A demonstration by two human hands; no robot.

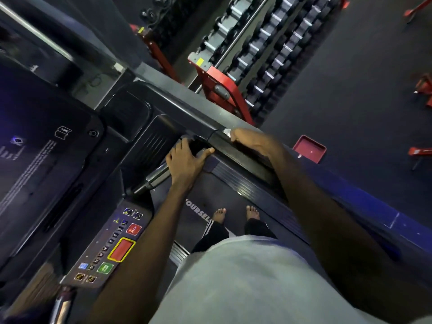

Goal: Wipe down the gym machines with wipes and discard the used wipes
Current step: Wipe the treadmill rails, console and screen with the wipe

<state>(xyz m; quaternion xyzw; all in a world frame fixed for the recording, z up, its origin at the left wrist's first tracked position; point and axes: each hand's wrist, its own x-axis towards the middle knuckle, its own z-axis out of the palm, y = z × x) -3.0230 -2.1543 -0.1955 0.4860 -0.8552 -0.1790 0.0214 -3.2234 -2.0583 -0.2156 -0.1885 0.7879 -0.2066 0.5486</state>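
Standing on treadmill belt [222,192]: right grip [247,139] clenched over side rail [245,158], pinning white wipe [227,132] there to scrub it, while left grip [185,157] clasps the handlebar [156,176], probably for bracing.

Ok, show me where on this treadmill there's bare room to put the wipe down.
The ribbed tray, between screen and side rail, is bare. So is the belt ahead of the feet. Crowded: the rail corner, where left hand grips the handle and right hand holds the wipe.
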